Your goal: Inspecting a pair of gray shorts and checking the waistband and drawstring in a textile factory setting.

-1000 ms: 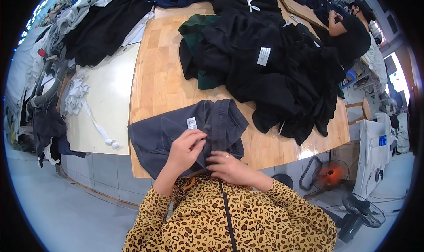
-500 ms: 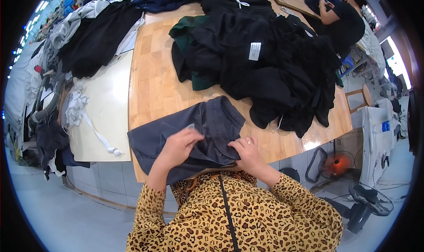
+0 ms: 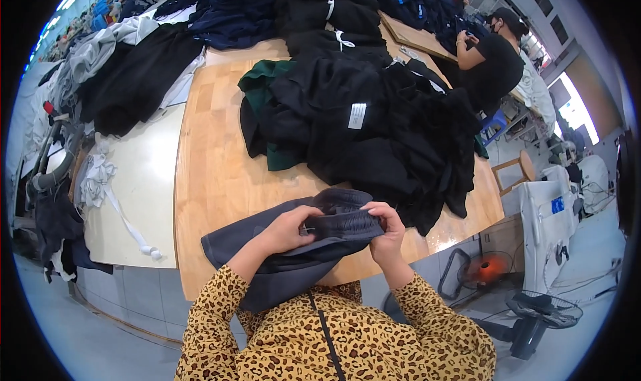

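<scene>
A pair of dark grey shorts (image 3: 280, 274) with a gathered elastic waistband (image 3: 340, 226) lies at the table's near edge, its lower part against my front. My left hand (image 3: 288, 230) grips the waistband's left part, thumb and fingers closed around the cloth. At the band's right end my right hand (image 3: 387, 234) pinches the edge between thumb and fingers. Between the two hands the waist opening is lifted and spread, showing the inside. Just beyond, a heap of black garments (image 3: 394, 140) with a white label (image 3: 357, 116) covers much of the wooden table (image 3: 214, 140).
Left of the table stands a pale board (image 3: 143, 180) with a white strip of cloth (image 3: 130, 227). Dark green cloth (image 3: 264, 80) shows under the black heap. A co-worker in black (image 3: 497, 64) is at the far right. A wooden stool (image 3: 517, 170) and fans (image 3: 537, 314) stand to the right.
The waistband lay flat before; now it is raised and held open. My left hand has moved from the cloth's top onto the band, and my right hand has risen with its edge. The view has shifted.
</scene>
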Demonstrator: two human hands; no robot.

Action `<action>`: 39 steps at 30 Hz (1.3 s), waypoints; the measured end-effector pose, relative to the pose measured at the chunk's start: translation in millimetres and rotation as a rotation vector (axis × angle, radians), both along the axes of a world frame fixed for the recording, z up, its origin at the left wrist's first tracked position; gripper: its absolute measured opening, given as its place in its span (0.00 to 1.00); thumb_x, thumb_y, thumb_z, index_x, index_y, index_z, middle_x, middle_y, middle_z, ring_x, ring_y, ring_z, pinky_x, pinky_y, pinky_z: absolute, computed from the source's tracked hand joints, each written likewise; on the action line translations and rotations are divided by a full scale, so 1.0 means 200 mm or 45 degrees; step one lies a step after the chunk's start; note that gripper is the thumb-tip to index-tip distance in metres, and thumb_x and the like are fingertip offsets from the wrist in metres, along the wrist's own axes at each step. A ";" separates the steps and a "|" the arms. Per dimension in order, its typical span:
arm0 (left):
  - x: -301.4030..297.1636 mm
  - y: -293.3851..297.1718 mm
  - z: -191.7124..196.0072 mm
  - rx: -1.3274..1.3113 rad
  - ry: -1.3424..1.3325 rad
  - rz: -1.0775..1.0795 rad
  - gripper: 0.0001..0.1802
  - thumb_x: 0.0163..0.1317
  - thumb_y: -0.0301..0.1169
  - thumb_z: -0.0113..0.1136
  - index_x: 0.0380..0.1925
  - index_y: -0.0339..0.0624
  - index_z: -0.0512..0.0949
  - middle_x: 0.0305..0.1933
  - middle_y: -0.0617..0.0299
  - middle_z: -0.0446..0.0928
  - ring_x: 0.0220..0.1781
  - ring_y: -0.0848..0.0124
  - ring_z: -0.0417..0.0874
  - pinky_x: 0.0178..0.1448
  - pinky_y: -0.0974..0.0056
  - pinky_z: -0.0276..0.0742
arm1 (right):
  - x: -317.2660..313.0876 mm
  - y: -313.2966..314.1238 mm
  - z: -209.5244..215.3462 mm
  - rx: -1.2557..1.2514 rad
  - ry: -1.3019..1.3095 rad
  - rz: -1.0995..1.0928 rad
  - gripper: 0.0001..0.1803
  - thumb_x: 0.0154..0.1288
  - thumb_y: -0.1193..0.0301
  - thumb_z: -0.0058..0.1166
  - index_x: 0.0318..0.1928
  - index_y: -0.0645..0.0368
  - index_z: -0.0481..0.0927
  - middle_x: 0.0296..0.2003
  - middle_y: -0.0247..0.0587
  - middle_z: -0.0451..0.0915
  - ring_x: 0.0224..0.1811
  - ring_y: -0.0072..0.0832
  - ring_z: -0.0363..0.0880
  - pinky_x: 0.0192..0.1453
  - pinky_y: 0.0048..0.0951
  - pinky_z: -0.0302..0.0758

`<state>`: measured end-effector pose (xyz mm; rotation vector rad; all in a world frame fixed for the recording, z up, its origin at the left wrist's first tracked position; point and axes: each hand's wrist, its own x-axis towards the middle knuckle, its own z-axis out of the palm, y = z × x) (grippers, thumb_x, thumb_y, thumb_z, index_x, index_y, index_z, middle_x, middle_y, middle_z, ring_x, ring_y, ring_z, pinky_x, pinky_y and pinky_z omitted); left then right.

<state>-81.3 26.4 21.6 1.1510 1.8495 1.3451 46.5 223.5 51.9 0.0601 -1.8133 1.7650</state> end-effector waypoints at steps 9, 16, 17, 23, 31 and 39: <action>-0.10 -0.28 0.30 0.231 -0.523 0.236 0.07 0.60 0.26 0.62 0.37 0.38 0.77 0.27 0.70 0.72 0.22 0.83 0.70 0.27 0.76 0.66 | -0.16 0.26 0.25 0.977 -0.230 0.198 0.22 0.47 0.90 0.52 0.45 0.62 0.79 0.37 0.43 0.80 0.40 0.30 0.79 0.47 0.24 0.73; 0.02 -0.41 0.19 0.447 -1.353 0.515 0.28 0.41 0.27 0.70 0.47 0.41 0.74 0.36 0.70 0.74 0.25 0.85 0.69 0.23 0.80 0.62 | -0.09 0.32 0.02 -0.110 -0.924 0.698 0.18 0.59 0.72 0.58 0.48 0.69 0.79 0.42 0.37 0.82 0.43 0.21 0.79 0.53 0.20 0.74; 0.03 -0.42 0.16 0.445 -1.358 0.522 0.28 0.41 0.27 0.70 0.47 0.41 0.74 0.36 0.70 0.74 0.25 0.85 0.69 0.23 0.80 0.62 | -0.08 0.33 -0.02 -0.114 -0.930 0.704 0.18 0.59 0.72 0.58 0.48 0.69 0.79 0.42 0.37 0.82 0.43 0.21 0.79 0.53 0.20 0.74; 0.04 -0.42 0.11 -0.148 -0.886 0.514 0.20 0.44 0.24 0.68 0.41 0.40 0.78 0.34 0.71 0.75 0.28 0.85 0.71 0.26 0.80 0.64 | -0.06 0.41 -0.19 -0.566 -0.988 0.787 0.19 0.68 0.63 0.55 0.47 0.69 0.79 0.37 0.34 0.82 0.36 0.17 0.79 0.44 0.19 0.76; 0.02 -0.44 0.03 -0.136 -1.172 0.642 0.09 0.51 0.25 0.63 0.35 0.41 0.78 0.23 0.73 0.72 0.19 0.84 0.64 0.21 0.78 0.57 | -0.06 0.36 -0.16 -0.508 -0.997 0.774 0.13 0.64 0.72 0.57 0.45 0.69 0.80 0.38 0.35 0.83 0.37 0.18 0.79 0.46 0.19 0.76; 0.00 -0.46 -0.07 -0.050 -1.282 0.561 0.10 0.53 0.26 0.60 0.36 0.37 0.77 0.26 0.66 0.76 0.22 0.78 0.72 0.23 0.75 0.65 | -0.09 0.25 -0.02 -0.095 -1.085 0.774 0.13 0.58 0.80 0.59 0.45 0.68 0.81 0.38 0.33 0.83 0.38 0.16 0.78 0.46 0.17 0.75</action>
